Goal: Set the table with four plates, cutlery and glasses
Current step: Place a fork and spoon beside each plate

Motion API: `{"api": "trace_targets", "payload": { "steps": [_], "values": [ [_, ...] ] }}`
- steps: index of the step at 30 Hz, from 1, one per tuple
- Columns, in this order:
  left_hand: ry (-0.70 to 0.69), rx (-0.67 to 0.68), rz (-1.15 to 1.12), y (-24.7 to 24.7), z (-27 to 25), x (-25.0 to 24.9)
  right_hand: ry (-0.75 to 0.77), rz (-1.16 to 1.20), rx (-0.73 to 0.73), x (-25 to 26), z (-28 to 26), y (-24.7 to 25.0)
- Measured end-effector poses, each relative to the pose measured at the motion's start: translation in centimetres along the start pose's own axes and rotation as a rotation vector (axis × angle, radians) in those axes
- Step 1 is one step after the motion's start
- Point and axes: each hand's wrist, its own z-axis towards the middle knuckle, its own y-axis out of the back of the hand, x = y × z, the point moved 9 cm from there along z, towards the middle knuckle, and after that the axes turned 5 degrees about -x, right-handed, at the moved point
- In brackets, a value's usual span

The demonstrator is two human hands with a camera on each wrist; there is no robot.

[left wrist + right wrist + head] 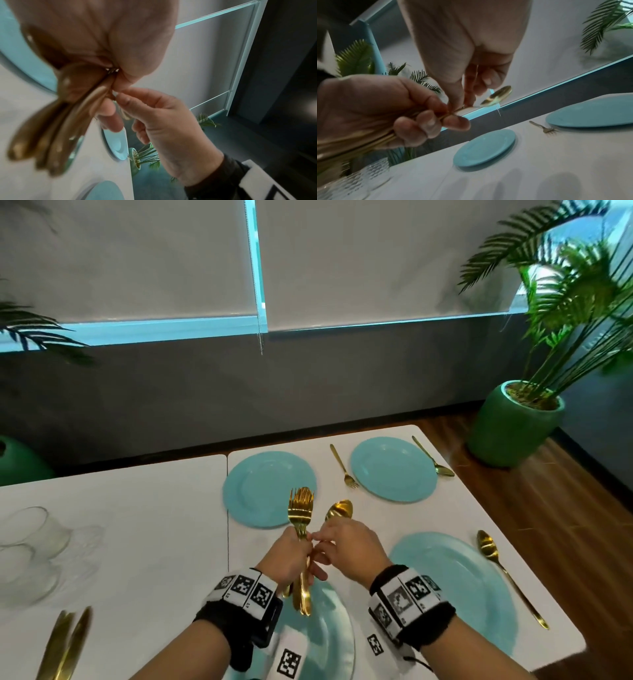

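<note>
Cutlery (300,546) sat bunched upright in my left hand (291,556), fingers clenched round the handles of several gold forks, above the near edge of the table (154,542). My right hand (346,546) pinched the neck of a single spoon (339,510), its bowl leaning away from the fork heads, as if I was drawing it out of the bunch.

Trouble, I judged, could come from that pull: the handles lay tight against one another, so the spoon might drag a fork loose, and it would drop onto the plate (329,628) right under my wrists. A slack left grip would let the whole bunch slide.

Four blue plates lay on the right-hand half of the table. The one at the far right corner (394,469) had a fork (344,467) and a spoon beside it; the one by the right edge (455,587) had a spoon only; the far one nearer the middle (267,487) had none. Glasses (30,549) waited near the left edge, with knives (66,642) at the near left corner.

My head view alone showed the glasses' and knives' places and the plate count. My right wrist view showed my thumb and fingertips (460,94) closing on the spoon's neck; my left wrist view showed the handle ends (42,142) fanned and blurred below my fist.
</note>
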Motion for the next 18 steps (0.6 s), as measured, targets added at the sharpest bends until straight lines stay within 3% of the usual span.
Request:
{"api": "trace_targets", "payload": {
  "steps": [5, 8, 15, 18],
  "values": [
    [0.002, 0.024, 0.089, 1.1, 0.5, 0.6, 0.194, -0.244, 0.146, 1.7, 0.9, -1.2],
    [0.050, 0.008, 0.051, 2.1, 1.5, 0.7, 0.190, -0.270, 0.213, 1.2, 2.6, -1.5],
    [0.072, -0.299, -0.227, 9.4, 6.9, -1.1, -0.257, -0.132, 0.167, -7.6, 10.4, -0.8],
    [0.057, -0.367, -0.309, 11.4, 8.4, -1.7, -0.375, -0.258, 0.169, -10.1, 13.9, -1.2]
  ]
}}
